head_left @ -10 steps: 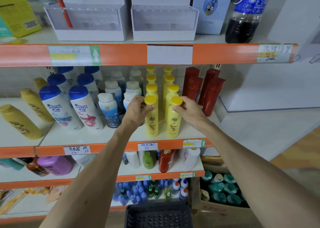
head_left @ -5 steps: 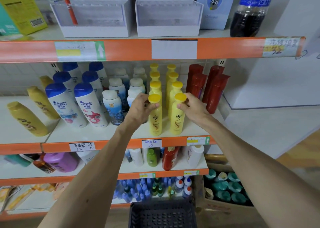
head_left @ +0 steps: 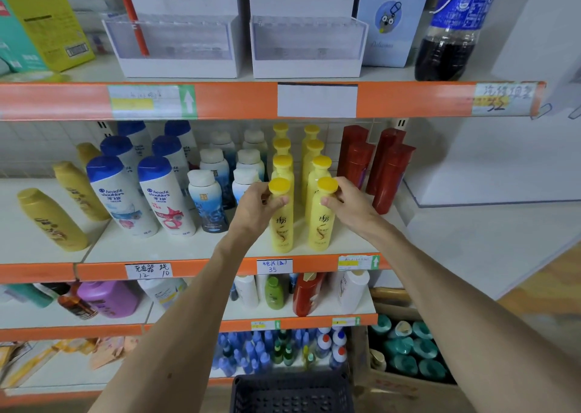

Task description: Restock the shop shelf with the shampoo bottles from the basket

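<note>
Orange-edged shop shelving is filling the view, and the middle shelf (head_left: 188,249) is carrying shampoo in tidy columns sorted by kind. Both arms are reaching up to the two yellow rows. The left hand (head_left: 256,206) is curling its fingers and thumb round the neck of the left front bottle (head_left: 282,227), just under its yellow cap, while the right hand (head_left: 350,206) is pinching the right front bottle (head_left: 320,227) at the same spot. Both bottles are standing upright on the board at the head of their rows, close to the orange lip, with labels facing out. Gripping at the neck is probably letting the person square them up with the three behind each without knocking the neighbours. The basket (head_left: 292,393) is sitting low at the bottom edge, and no bottle is showing in the part in view, so the restocking is likely nearing its end. The blue-capped bottles (head_left: 121,199) to the left are reading "head & shoulders". A handwritten tag (head_left: 274,266) below the yellow rows is showing "35", a second tag (head_left: 148,270) "12 10", and a top-shelf tag (head_left: 500,101) "32". The yellow labels are carrying Chinese characters too small to make out.
</note>
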Motion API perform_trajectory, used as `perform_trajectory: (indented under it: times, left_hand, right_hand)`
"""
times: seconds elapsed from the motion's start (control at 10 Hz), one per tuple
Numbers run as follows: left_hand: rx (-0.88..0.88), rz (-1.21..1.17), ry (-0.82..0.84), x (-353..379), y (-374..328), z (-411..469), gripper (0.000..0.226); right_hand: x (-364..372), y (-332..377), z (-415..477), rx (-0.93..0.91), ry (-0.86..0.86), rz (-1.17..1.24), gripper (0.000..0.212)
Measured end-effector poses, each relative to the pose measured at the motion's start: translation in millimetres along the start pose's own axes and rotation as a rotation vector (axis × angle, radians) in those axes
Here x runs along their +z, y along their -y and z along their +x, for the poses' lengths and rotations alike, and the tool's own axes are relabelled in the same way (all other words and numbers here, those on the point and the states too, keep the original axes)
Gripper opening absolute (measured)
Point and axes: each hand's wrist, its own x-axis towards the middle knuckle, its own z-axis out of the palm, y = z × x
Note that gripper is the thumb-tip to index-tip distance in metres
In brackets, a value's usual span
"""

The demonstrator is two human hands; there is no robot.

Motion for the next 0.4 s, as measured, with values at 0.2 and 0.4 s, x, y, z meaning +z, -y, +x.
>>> perform_trajectory:
  times: [0.2, 0.4]
  left_hand:
    - [-0.057, -0.042, 0.008, 0.1, 6.3, 2.7, 0.025]
    - [-0.113, -0.083, 0.012, -1.8, 12.6, -3.6, 0.054]
  right_hand:
    - [-1.0, 2.3, -6.4, 0.021, 0.005, 0.055, 0.024]
    - [3.1, -19.9, -23.4, 0.074, -0.042, 0.177, 0.054]
